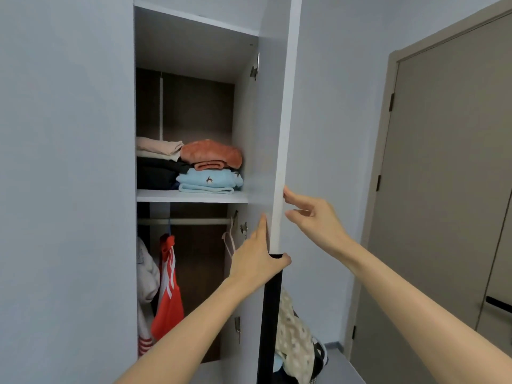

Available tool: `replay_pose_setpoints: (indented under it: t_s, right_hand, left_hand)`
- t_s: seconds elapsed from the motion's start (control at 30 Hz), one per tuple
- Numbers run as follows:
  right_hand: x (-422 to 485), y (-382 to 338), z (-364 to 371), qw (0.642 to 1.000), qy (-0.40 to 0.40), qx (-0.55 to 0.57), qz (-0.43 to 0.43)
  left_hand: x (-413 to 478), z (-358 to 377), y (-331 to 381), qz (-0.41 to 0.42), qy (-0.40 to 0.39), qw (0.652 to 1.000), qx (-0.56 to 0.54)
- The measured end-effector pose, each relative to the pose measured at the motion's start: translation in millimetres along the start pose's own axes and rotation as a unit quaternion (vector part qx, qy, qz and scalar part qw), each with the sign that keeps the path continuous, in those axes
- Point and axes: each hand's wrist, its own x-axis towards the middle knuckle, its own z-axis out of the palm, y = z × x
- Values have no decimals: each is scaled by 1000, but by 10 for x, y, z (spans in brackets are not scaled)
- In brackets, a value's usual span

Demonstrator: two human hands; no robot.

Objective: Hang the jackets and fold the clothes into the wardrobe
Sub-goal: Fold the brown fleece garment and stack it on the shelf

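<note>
The white wardrobe stands open, its door [281, 112] seen edge-on in the middle. My left hand [256, 261] holds the door's edge, fingers flat on the inner face and thumb hooked over the top of the black handle strip [273, 314]. My right hand [313, 217] touches the outer side of the edge with loosely bent fingers. Folded clothes lie on the shelf [191, 195]: a rust-orange piece [212, 153] on a light blue one [209, 181], beige and dark pieces [158, 162] to their left. Below, a red striped jacket [167, 289] and a white garment [146, 284] hang from the rail [194, 221].
An empty pale hanger [230, 242] hangs at the rail's right end. A pile of loose patterned clothes [296, 339] lies on a grey surface behind the door at the lower right. A taupe room door [443, 176] stands shut at the right.
</note>
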Motion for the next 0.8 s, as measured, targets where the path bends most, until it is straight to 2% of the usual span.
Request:
replay_pose_setpoints:
  t_s: [0.1, 0.2, 0.37, 0.47, 0.6, 0.8]
  right_hand:
    - [66, -33, 210, 999, -35, 9, -29]
    - [200, -81, 498, 996, -54, -10, -64]
    - [501, -197, 1092, 985, -129, -25, -114]
    - [753, -235, 1526, 971, -178, -77, -143]
    - [1129, -265, 2155, 957, -203, -139, -153]
    - [1648, -189, 2815, 929, -235, -238, -155]
  left_hand:
    - [-90, -164, -223, 15, 18, 998, -62]
    - [-168, -363, -517, 4, 29, 997, -65]
    - [-276, -774, -1144, -31, 98, 993, 65]
    - [-281, -1025, -1589, -63, 130, 983, 114]
    - [-85, -1382, -2192, -82, 129, 978, 141]
    - [353, -1699, -3019, -32, 85, 968, 235]
